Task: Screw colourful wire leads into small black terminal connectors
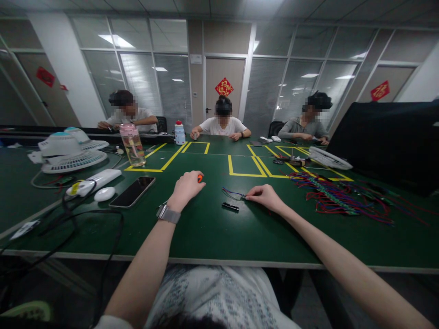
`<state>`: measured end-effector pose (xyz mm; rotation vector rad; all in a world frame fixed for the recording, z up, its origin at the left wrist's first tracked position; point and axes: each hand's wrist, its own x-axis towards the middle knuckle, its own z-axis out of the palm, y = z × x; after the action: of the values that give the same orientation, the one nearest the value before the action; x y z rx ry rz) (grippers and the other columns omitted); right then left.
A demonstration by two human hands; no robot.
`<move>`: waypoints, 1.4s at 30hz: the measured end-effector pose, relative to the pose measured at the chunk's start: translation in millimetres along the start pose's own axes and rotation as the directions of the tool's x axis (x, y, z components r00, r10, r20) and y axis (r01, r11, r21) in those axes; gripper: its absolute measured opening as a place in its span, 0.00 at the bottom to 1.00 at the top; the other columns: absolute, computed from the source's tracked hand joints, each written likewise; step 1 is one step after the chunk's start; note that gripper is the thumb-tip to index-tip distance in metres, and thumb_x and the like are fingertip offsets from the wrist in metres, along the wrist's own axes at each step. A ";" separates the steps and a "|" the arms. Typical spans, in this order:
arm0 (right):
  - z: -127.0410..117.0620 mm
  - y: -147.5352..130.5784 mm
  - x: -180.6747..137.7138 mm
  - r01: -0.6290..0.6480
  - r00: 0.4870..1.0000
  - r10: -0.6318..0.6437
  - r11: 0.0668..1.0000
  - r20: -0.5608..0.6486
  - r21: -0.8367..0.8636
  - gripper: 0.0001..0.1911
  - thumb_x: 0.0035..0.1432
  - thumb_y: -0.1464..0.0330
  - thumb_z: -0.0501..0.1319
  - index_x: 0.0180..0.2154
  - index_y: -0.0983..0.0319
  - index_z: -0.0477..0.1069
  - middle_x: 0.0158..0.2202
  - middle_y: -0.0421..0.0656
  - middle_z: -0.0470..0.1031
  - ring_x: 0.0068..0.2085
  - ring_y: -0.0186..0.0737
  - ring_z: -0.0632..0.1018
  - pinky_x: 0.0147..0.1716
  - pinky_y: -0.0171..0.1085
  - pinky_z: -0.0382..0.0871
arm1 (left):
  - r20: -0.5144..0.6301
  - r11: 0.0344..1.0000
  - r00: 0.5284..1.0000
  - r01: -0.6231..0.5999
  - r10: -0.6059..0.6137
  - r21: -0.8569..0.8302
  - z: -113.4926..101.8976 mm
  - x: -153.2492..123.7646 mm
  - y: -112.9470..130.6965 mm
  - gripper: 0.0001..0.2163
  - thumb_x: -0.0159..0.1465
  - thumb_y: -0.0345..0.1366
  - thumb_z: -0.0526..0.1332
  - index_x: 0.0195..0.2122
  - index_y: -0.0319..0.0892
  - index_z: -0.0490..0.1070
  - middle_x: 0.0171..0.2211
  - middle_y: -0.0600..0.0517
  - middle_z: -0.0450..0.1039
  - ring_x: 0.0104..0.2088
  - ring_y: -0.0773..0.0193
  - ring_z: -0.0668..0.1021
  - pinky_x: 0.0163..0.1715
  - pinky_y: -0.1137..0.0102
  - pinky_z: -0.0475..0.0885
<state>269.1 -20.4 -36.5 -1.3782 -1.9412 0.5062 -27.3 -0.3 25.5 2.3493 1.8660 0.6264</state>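
My left hand (187, 188) is closed around a small orange and black object (200, 178), of which just one end shows by the fingertips. Its kind is hidden. A thumb-and-finger pinch of my right hand (265, 197) holds a small wired circuit board (243, 197) low over the green table. Thin blue and dark wires (229, 191) trail leftward from it. Between my hands lies a slim black plastic part (230, 207), apart from both. To the right is a heap of several green boards with red and blue wires (334, 196).
Left of me are a phone (133, 192), a white earbud-style case (104, 194), black cables (118, 228), white fans (73, 155) and a pink-lidded bottle (133, 145). Yellow tape (247, 174) marks the table (206, 242). A black screen-like panel (387, 141) stands right. Three people sit opposite.
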 end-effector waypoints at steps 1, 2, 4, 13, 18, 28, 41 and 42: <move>-0.4 -0.2 0.0 0.000 1.000 0.000 1.000 0.008 0.007 0.07 0.49 0.65 0.67 0.29 0.62 0.81 0.29 0.44 0.82 0.32 0.42 0.81 0.34 0.37 0.73 | 0.002 1.000 1.000 0.004 -0.004 0.003 -0.3 0.0 -0.6 0.17 0.60 0.41 0.61 0.50 0.46 0.73 0.47 0.42 0.76 0.46 0.48 0.79 0.44 0.60 0.72; -0.7 -0.5 0.0 -0.001 1.000 0.001 1.000 0.013 0.014 0.07 0.48 0.65 0.68 0.29 0.62 0.81 0.30 0.44 0.82 0.32 0.42 0.81 0.34 0.37 0.74 | 0.005 1.000 1.000 0.004 -0.004 0.004 -0.6 -0.2 -0.7 0.17 0.60 0.41 0.61 0.50 0.46 0.73 0.47 0.42 0.76 0.46 0.48 0.79 0.44 0.59 0.72; -1.2 -1.7 -0.3 -0.003 1.000 0.003 1.000 0.014 0.023 0.06 0.47 0.66 0.68 0.28 0.62 0.81 0.30 0.44 0.82 0.33 0.43 0.81 0.36 0.37 0.74 | 0.009 1.000 1.000 0.003 -0.003 0.006 -0.7 -0.8 -0.1 0.17 0.60 0.41 0.60 0.50 0.46 0.74 0.47 0.42 0.76 0.46 0.48 0.79 0.44 0.60 0.72; 1.9 -12.0 -2.6 -0.033 0.999 0.030 0.997 -0.041 -0.069 0.05 0.48 0.67 0.67 0.27 0.62 0.81 0.28 0.45 0.82 0.31 0.43 0.80 0.34 0.38 0.72 | 0.035 0.999 0.999 0.011 -0.012 0.032 0.3 -0.3 3.2 0.17 0.60 0.43 0.60 0.49 0.47 0.73 0.48 0.44 0.76 0.48 0.50 0.78 0.45 0.62 0.72; 19.4 -32.2 -6.5 -0.036 0.986 0.062 0.985 -0.152 0.171 0.11 0.49 0.63 0.66 0.29 0.65 0.80 0.29 0.47 0.82 0.31 0.42 0.80 0.32 0.37 0.72 | 0.034 0.999 0.999 0.017 -0.018 0.038 1.5 0.0 4.6 0.16 0.60 0.43 0.60 0.49 0.47 0.74 0.48 0.45 0.76 0.47 0.48 0.78 0.45 0.59 0.73; 40.9 -47.2 -15.7 0.112 0.990 -0.104 0.990 -0.096 0.082 0.04 0.50 0.69 0.65 0.25 0.62 0.78 0.29 0.44 0.81 0.32 0.41 0.80 0.36 0.37 0.72 | 0.051 1.000 0.999 0.015 -0.017 0.026 0.3 -0.6 6.0 0.16 0.62 0.44 0.59 0.49 0.47 0.73 0.48 0.46 0.76 0.47 0.50 0.78 0.45 0.60 0.73; 48.9 -58.9 -20.0 0.329 0.941 -0.323 0.943 -0.097 0.049 0.05 0.54 0.71 0.64 0.28 0.61 0.78 0.30 0.44 0.81 0.31 0.37 0.80 0.35 0.35 0.73 | 0.009 0.999 0.999 0.039 -0.039 0.016 -1.4 -0.8 7.5 0.16 0.61 0.44 0.58 0.48 0.48 0.74 0.47 0.46 0.77 0.46 0.50 0.79 0.45 0.61 0.73; 48.4 -59.4 -22.0 0.357 0.932 -0.353 0.934 -0.086 0.031 0.06 0.54 0.72 0.63 0.28 0.61 0.78 0.30 0.44 0.81 0.32 0.37 0.80 0.35 0.35 0.73 | 0.003 0.999 0.999 0.046 -0.046 0.019 -1.4 -0.3 7.2 0.16 0.61 0.44 0.58 0.48 0.48 0.75 0.47 0.46 0.77 0.46 0.51 0.79 0.45 0.61 0.73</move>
<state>199.1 -58.5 -37.2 -0.9701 -2.0394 0.3141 -21.2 -2.7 28.9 2.3100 1.9268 0.6021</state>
